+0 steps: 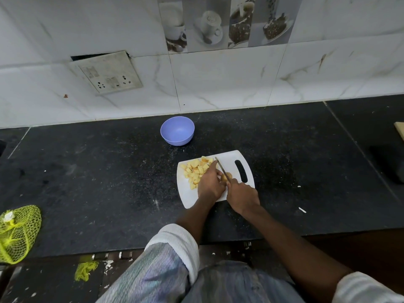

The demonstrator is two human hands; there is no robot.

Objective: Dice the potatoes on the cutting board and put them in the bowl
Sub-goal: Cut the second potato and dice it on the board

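Note:
A white cutting board (231, 160) lies on the black counter. On its left part sits a pile of several yellow potato cubes (196, 169). My left hand (211, 182) holds a potato piece (226, 177) down on the board. My right hand (242, 196) grips a knife (221, 168), whose blade lies across that piece and points away from me. An empty purple bowl (177, 130) stands behind the board, near the wall.
A yellow-green mesh bag (17, 232) lies at the counter's left front edge. A wall socket plate (107, 72) hangs loose on the tiled wall. A dark object (389, 162) and a wooden edge (400, 130) sit at the far right.

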